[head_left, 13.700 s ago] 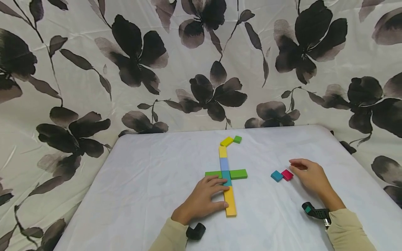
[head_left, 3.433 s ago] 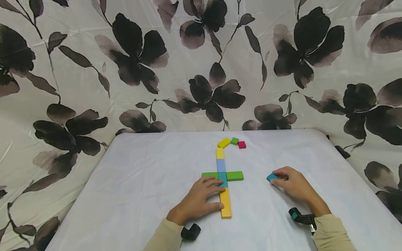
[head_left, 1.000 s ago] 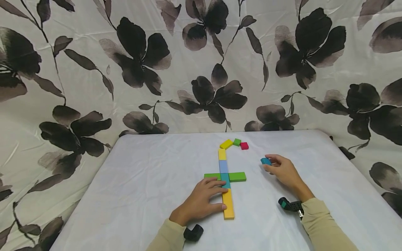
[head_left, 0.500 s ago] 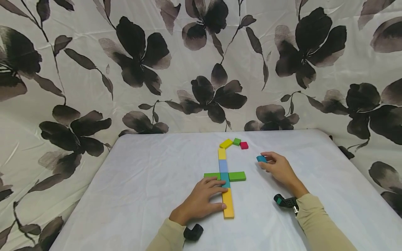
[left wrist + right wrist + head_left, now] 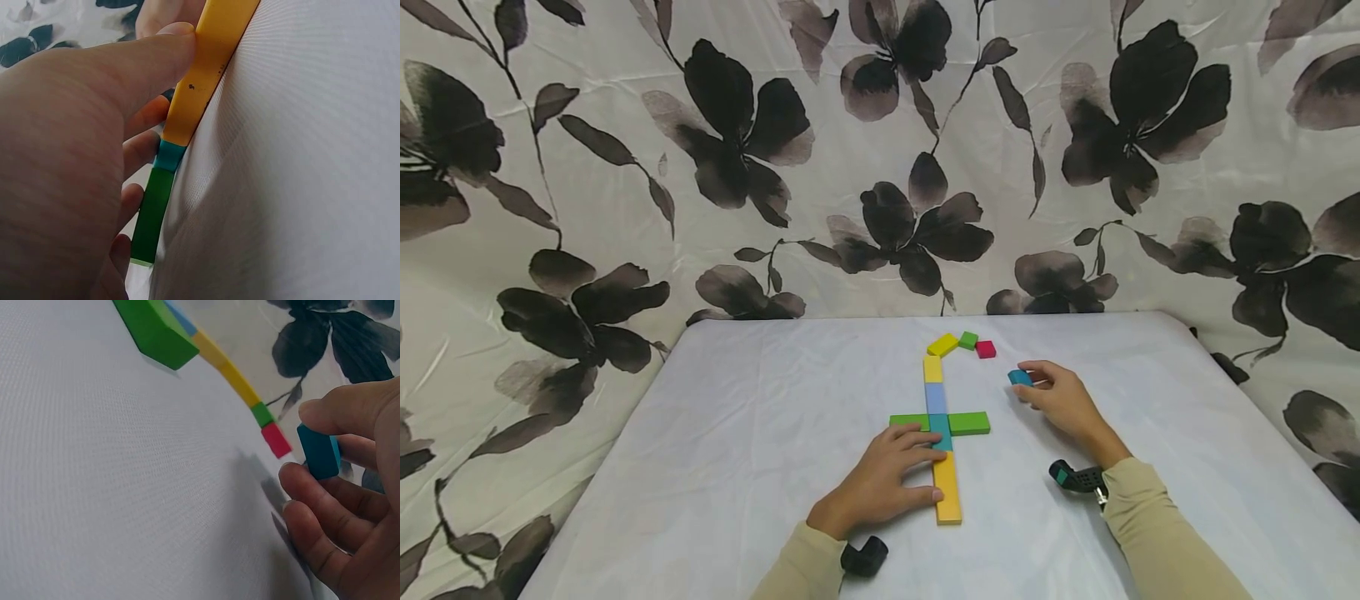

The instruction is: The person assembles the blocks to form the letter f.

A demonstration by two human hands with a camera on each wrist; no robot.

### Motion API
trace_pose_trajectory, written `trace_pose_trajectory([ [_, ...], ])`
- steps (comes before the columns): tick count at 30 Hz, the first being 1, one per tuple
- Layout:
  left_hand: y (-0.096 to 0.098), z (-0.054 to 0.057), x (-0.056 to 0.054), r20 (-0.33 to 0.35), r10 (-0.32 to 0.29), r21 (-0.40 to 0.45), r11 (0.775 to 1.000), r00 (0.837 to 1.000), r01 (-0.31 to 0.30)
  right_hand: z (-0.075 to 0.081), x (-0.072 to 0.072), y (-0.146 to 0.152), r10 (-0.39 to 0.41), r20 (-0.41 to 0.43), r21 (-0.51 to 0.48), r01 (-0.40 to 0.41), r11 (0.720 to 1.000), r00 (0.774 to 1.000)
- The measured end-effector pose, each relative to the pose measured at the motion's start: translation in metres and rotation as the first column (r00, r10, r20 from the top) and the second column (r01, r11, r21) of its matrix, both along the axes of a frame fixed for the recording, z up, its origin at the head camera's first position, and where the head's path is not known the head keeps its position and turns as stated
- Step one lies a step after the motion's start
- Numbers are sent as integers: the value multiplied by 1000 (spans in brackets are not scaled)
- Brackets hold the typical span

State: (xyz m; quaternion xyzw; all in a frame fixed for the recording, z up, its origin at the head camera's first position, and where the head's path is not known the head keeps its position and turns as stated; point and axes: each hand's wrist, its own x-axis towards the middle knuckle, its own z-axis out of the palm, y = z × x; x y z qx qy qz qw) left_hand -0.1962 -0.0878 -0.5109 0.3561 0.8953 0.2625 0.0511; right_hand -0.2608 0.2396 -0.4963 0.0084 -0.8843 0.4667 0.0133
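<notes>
My right hand [image 5: 1066, 402] pinches a small blue block [image 5: 320, 452] between thumb and fingers, close over the cloth. To its upper left lies a red block [image 5: 986, 349], at the end of a curve with a green block [image 5: 967, 340] and a tilted yellow block [image 5: 943, 344]. Below these runs a column: a yellow block [image 5: 932, 368], a light blue block [image 5: 936, 397], a teal block [image 5: 940, 432] and a long orange block [image 5: 948, 492]. Green bars extend sideways from the teal block, the right one [image 5: 970, 423] in full view. My left hand [image 5: 880, 483] rests with spread fingers touching the column.
A white cloth [image 5: 722, 450] covers the table. Behind it hangs a floral curtain [image 5: 820, 167]. Each wrist wears a black camera mount, the left one [image 5: 865, 557] near the table's front.
The red block has gone from the right side to the end of the curve. My right hand has picked up the blue block and carried it up and left. The left hand stays put.
</notes>
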Motion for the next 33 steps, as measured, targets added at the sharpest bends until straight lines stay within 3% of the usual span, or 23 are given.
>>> trace_pose_trajectory([
  [11,1,0,-1,-9,6,-6,1000,1000,-6,-1,-6,0,-5,-10,-21,5,1000,1000],
  [23,1,-1,-1,-9,-3,1,1000,1000,3,2,-13,-1,-8,33,-46,10,999,999],
  [33,1,1,0,-10,3,0,1000,1000,-3,-2,-26,-10,-32,5,18,32,999,999],
])
